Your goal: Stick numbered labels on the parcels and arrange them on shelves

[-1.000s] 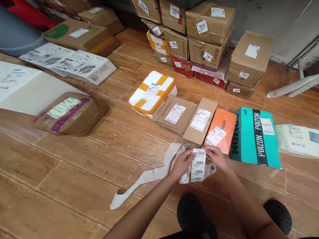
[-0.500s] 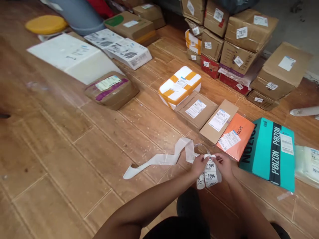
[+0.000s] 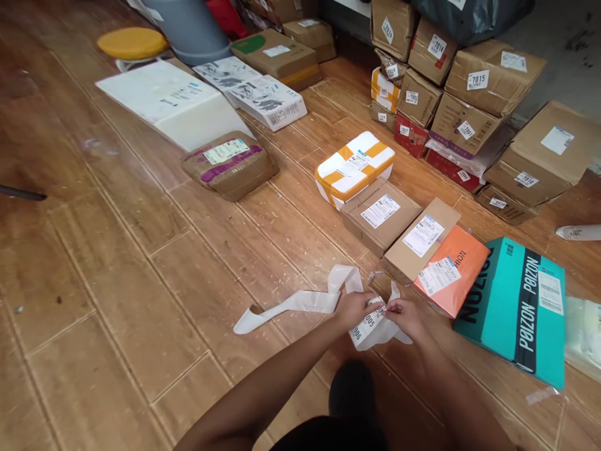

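Low over the floor, my left hand [image 3: 352, 310] is closed on a strip of number labels [image 3: 369, 327], on which "005" and "006" can be read. Thumb and fingers of my right hand [image 3: 407, 318] pinch at the strip's upper right edge; whether a loosened label is between them is too small to tell. A long white backing strip [image 3: 305, 302] trails in folds across the floor to the left of the hands. Just beyond the right hand lie an orange parcel [image 3: 462, 257] and a flat brown box [image 3: 416, 247], both bearing shipping labels.
A teal POIZON box [image 3: 502, 300] lies to the right. Farther off sit a white-and-yellow parcel [image 3: 335, 169], another brown box [image 3: 357, 210] and stacked numbered cartons [image 3: 498, 78]. A taped brown parcel [image 3: 235, 178], white box [image 3: 126, 94] and yellow stool [image 3: 133, 42] stand at left.
The label strip has turned and tilted to the left with my left hand. My right hand has shifted slightly left and down, and the camera view has swung left.
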### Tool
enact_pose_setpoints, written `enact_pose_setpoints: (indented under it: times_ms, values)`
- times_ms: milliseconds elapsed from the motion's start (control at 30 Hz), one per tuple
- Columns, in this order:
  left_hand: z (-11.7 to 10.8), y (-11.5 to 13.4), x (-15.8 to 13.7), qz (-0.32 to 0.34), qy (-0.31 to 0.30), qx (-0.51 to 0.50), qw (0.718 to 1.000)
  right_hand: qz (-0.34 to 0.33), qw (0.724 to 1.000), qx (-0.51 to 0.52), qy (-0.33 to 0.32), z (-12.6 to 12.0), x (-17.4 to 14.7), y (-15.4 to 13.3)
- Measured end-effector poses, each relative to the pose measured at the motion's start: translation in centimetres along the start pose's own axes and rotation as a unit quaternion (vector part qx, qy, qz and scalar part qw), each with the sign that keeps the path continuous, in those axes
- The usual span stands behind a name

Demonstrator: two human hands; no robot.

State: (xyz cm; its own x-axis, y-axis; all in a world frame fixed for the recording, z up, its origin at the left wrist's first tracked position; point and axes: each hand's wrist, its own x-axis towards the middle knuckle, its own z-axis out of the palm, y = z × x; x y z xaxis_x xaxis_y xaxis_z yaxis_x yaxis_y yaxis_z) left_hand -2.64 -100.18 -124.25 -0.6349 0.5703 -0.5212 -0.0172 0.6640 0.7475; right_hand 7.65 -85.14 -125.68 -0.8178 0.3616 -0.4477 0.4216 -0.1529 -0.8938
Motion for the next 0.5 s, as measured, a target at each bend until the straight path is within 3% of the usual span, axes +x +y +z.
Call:
enact_pose_setpoints:
  times_ms: [133,267,367,500]
  values:
    - [-1.4,-0.6,-0.2,-0.018,-0.049,0.027,0.998,0.014,0.999,0.049,0.015,1.0,0.1,0.6]
    - [-2.7,-1.3,-1.0,-0.064,-0.160,0.018,0.985,0.004,0.992,0.092,0.086,1.1,-0.8,1.1]
    - [-5.4,-3.1,-1.8,-0.114,-0.234,0.044,0.965,-0.004,0.978,0.125,0.165,1.2,-1.6,1.9]
    - [-9.6,-6.1,-2.8,-0.181,-0.244,0.113,0.946,-0.006,0.952,0.179,0.247,2.7,-0.2,3.4]
